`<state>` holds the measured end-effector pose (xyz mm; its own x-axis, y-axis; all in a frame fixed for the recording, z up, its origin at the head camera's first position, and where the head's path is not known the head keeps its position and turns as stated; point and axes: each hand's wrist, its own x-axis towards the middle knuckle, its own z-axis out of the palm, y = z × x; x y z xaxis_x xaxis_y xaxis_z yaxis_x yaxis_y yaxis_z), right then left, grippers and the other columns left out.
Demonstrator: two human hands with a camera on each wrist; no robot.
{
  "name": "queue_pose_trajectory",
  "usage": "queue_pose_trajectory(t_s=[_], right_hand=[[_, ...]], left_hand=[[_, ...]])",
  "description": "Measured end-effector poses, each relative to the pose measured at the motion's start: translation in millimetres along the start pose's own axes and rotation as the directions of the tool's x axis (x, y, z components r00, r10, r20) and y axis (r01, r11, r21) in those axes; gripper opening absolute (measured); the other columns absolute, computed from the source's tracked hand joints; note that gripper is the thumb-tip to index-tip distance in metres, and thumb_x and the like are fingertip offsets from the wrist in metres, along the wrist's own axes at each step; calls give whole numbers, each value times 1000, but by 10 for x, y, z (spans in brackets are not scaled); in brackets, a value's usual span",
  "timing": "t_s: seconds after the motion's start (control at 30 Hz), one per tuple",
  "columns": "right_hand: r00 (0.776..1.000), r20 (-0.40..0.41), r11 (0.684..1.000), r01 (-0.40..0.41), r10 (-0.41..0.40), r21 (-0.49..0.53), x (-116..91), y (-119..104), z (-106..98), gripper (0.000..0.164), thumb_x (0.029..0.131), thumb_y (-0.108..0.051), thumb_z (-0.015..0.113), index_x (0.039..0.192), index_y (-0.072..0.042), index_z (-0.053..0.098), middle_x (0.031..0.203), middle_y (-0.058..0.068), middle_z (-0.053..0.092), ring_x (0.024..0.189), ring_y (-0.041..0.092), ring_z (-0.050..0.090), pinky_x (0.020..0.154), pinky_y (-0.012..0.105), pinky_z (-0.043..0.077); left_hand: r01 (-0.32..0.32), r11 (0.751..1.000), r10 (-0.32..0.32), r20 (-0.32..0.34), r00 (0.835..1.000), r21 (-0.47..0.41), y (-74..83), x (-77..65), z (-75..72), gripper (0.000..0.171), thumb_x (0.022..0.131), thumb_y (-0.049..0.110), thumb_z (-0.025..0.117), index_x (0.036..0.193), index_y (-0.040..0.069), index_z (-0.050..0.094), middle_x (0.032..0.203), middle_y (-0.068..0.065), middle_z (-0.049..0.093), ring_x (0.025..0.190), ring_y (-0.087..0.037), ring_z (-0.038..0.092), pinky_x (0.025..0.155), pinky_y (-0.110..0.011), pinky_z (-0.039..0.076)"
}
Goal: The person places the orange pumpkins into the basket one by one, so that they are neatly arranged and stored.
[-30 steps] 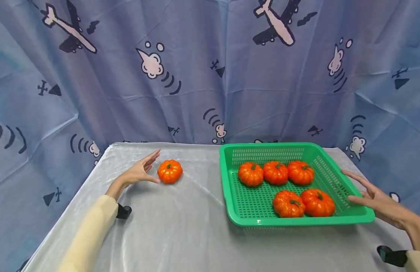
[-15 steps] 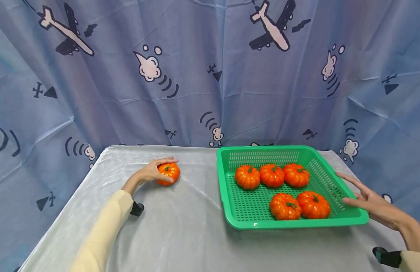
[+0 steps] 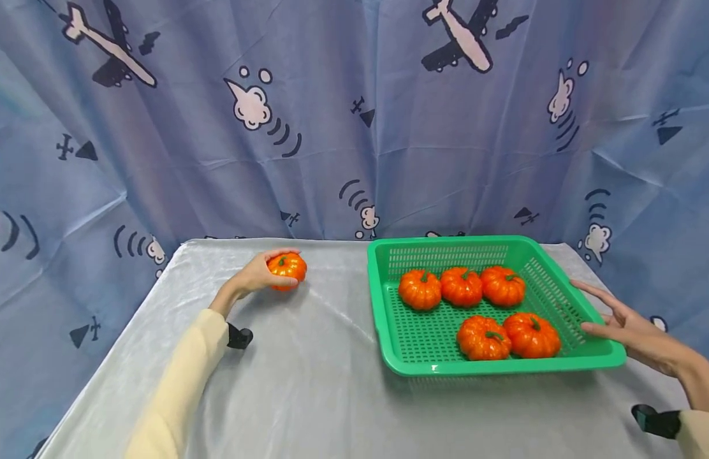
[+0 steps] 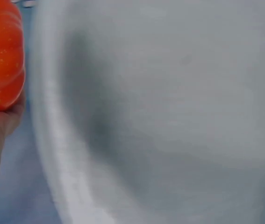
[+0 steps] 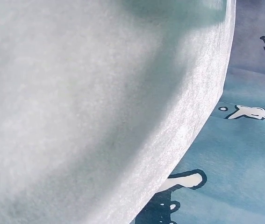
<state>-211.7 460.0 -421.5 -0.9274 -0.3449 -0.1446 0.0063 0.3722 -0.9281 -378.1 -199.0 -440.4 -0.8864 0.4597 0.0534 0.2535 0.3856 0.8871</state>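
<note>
My left hand grips a small shiny orange pumpkin at the left, its thumb along the near side and fingers round the far side. In the left wrist view the pumpkin and part of the hand show at the left edge. On the right stands a green perforated plastic basket holding several similar pumpkins. My right hand holds the basket's right rim, thumb over the inner side and fingers along the outside. Only a sliver of that hand enters the right wrist view.
A pale silvery cloth covers the table. Bare cloth lies between the left hand and the basket. Behind the table hangs a blue curtain printed with planes. Each wrist wears a black camera mount.
My left hand has moved right onto the lone pumpkin, closed round it and raised it slightly. The right hand stays at the basket rim. The head view has shifted a little.
</note>
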Motion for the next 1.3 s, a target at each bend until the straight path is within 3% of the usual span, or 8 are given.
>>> queue_pose_trajectory(t_s=[0.2, 0.47, 0.77, 1.07, 1.3], right_hand=[[999, -50, 998, -21, 18, -67, -4, -17, 13, 79, 101, -2, 44, 152, -44, 0, 114, -28, 46, 93, 13, 65, 73, 41, 56], [999, -30, 999, -23, 22, -44, 4, -10, -1, 79, 101, -2, 42, 151, -45, -1, 113, -25, 52, 92, 16, 67, 72, 42, 57], [999, -31, 998, -32, 30, -47, 9, -12, 12, 79, 102, -3, 42, 150, -46, -3, 110, -19, 56, 90, 20, 68, 71, 42, 57], [1000, -20, 999, -9, 8, -37, 18, -19, 0, 78, 101, -1, 41, 150, -47, 0, 110, -16, 60, 91, 20, 68, 71, 42, 57], [1000, -17, 1000, -18, 18, -25, 8, -13, 4, 78, 101, -1, 40, 150, -48, 0, 110, -15, 61, 90, 23, 68, 71, 44, 57]], left_hand=[[-25, 998, 24, -8, 1000, -56, 446, -13, -217, 65, 77, 10, 79, 136, 17, 53, 134, -11, 50, 108, -29, 52, 88, -37, 48], [-42, 993, 39, -23, 999, -110, 877, -263, -308, 62, 80, 11, 78, 136, 18, 53, 129, -12, 52, 108, -28, 51, 85, -33, 51], [-29, 994, 20, -87, 996, -102, 1146, -734, -287, 60, 79, 8, 77, 133, 18, 55, 124, -12, 53, 104, -28, 52, 81, -31, 52], [-72, 991, 72, -1, 997, -110, 1327, -1252, -202, 58, 78, 3, 76, 131, 16, 57, 124, -10, 55, 104, -30, 54, 82, -34, 54], [-53, 998, 52, -27, 998, -40, 1427, -1506, -82, 62, 79, 8, 77, 136, 18, 54, 130, -7, 52, 106, -32, 54, 83, -36, 53]])
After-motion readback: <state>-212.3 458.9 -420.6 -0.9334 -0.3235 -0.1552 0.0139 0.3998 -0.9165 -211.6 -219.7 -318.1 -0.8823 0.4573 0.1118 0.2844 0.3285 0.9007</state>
